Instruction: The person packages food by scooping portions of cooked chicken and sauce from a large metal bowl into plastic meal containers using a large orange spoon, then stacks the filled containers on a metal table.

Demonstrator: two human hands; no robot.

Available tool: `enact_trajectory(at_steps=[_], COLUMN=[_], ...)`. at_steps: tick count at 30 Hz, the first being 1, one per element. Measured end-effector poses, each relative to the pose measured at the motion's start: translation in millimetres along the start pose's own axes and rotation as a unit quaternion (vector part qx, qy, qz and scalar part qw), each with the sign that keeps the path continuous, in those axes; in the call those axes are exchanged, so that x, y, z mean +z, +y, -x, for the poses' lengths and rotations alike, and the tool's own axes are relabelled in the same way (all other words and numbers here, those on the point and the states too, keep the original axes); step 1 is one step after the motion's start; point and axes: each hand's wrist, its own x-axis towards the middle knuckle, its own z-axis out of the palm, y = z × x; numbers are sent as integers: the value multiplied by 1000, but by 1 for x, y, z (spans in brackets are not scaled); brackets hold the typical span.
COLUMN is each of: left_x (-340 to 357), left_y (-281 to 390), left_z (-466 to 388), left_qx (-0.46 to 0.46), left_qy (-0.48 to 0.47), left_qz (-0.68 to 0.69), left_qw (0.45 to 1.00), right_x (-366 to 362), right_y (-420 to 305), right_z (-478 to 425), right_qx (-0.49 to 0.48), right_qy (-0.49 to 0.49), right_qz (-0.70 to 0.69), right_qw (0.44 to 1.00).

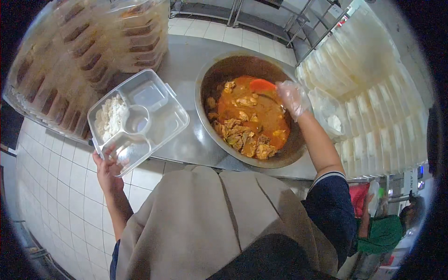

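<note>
My left hand (110,169) grips the near corner of a clear plastic compartment tray (169,120). White rice (111,117) fills one compartment on the left side; the round middle cup and the others hold no food. In a clear plastic glove, my right hand (294,98) reaches over the right side of a large metal pot (200,108) and holds a red ladle (262,85). The ladle's head rests at the surface of an orange-brown sauce (264,108). Chicken pieces (241,134) are heaped at the pot's near side, with a few more farther back.
Tall stacks of filled clear trays (80,52) stand at the left. More stacked trays with rice (374,105) rise close beside the pot on the right. Everything sits on a steel table (182,52). Another person (379,232) is at the far right; metal shelving (206,12) stands behind.
</note>
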Motion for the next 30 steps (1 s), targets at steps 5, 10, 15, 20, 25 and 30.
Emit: enact_trajectory(at_steps=[5, 10, 15, 20, 25, 30], left_x=[3, 2, 6, 3, 3, -2], left_y=[-1, -1, 4, 1, 0, 1], left_z=[3, 6, 6, 5, 3, 3], left_qx=[20, 12, -13, -8, -9, -16], left_qy=[-9, -2, 27, 34, 29, 26], left_qz=[15, 30, -2, 0, 6, 4], left_qw=[1000, 999, 1000, 999, 1000, 1000], right_x=[16, 52, 73, 73, 67, 70], right_y=[-9, 31, 74, 81, 117, 121], right_z=[10, 12, 0, -13, -22, -28], right_qx=[-75, -117, -3, -20, -139, -10], right_qy=[-121, -148, -258, -267, -217, -219], right_qz=[227, 231, 77, 43, 147, 66], right_qw=[963, 955, 963, 962, 955, 973])
